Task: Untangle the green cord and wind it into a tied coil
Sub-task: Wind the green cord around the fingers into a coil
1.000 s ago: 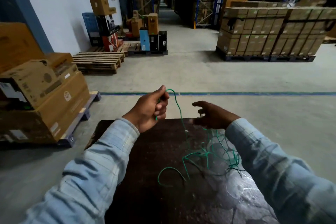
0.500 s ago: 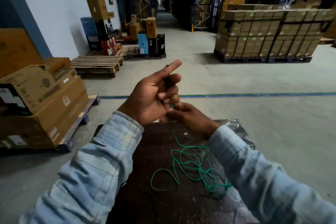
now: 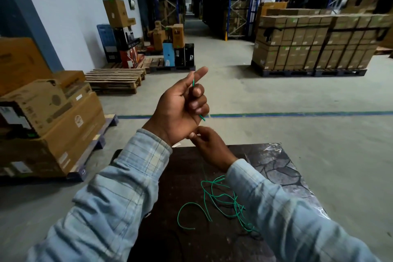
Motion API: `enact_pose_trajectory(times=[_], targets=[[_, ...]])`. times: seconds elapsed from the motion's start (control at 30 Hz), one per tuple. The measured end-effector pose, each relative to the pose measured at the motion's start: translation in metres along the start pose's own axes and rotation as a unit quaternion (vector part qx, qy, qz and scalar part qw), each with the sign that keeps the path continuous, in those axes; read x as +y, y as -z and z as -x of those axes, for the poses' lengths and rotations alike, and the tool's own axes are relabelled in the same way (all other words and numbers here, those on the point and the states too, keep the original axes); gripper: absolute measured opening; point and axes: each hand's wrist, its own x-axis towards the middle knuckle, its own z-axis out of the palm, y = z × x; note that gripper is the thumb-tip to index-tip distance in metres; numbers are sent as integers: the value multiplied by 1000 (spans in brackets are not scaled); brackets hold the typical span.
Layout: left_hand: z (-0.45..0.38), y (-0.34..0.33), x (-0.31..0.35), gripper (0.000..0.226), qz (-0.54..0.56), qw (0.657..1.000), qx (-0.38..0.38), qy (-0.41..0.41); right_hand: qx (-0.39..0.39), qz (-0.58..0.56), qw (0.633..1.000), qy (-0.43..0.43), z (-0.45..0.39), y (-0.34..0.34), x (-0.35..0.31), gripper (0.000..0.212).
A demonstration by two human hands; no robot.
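Note:
A thin green cord point(image 3: 221, 202) lies in a loose tangle on the dark table point(image 3: 191, 240), with one free end curling to the left. My left hand point(image 3: 180, 108) is raised above the table's far edge, palm toward me, its fingers curled round a stretch of the cord that shows beside the thumb and below the little finger. My right hand point(image 3: 210, 147) sits just under the left wrist, fingertips pinched together where the cord runs down; the strand between them is too thin to make out.
Cardboard boxes on a pallet point(image 3: 49, 117) stand close on the left. An empty wooden pallet point(image 3: 114, 81) lies beyond. A wide stack of boxes point(image 3: 314, 42) sits at the far right, across a blue floor line point(image 3: 297, 114). Crinkled plastic film point(image 3: 274, 166) covers the table's right corner.
My left hand rose from table height and turned palm toward me with the cord wound in it. My right hand came in from the right to under the left wrist. The tangle shrank.

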Motion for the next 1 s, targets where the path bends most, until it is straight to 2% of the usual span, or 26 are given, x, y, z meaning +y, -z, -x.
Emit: enact_pose_trajectory(times=[0.07,0.13,0.2,0.3,0.33,0.4,0.47,0.53,0.6,0.67,0.7,0.77,0.83,0.9,1.0], targets=[[-9,10,-2,38,-45,997,53,-44,-50,-111,992,-27,10,1,-2,19],[-17,26,-5,32,-145,976,115,-113,-81,-153,984,-34,25,1,-1,13],[-23,45,-8,28,-289,930,163,-161,-99,-134,986,-29,39,4,1,12],[-26,70,-15,25,-443,863,170,-172,-81,-51,995,5,52,21,5,7],[-24,73,-21,24,-467,859,157,-139,-63,5,997,34,53,28,6,7],[-16,74,-39,23,-479,871,111,-20,-12,121,987,106,46,42,7,6],[-6,67,-60,22,-477,872,69,92,47,183,972,142,34,54,4,5],[0,62,-71,28,-415,894,54,161,101,186,968,134,22,65,-1,16],[2,59,-69,50,-275,929,14,247,123,157,974,107,13,74,-3,26],[3,58,-62,71,-200,930,-57,303,96,110,986,85,6,82,-2,30],[5,56,-59,69,-180,928,-86,313,75,77,991,75,3,85,-2,30],[7,52,-53,49,-118,936,-124,306,45,-17,998,51,-1,84,-4,22],[5,47,-44,36,-19,949,-154,274,48,-108,993,9,-1,73,-3,15],[-2,42,-34,36,58,959,-168,219,61,-174,982,-38,7,56,3,17],[-16,35,-19,38,133,974,-143,114,14,-237,966,-107,32,25,12,24]])
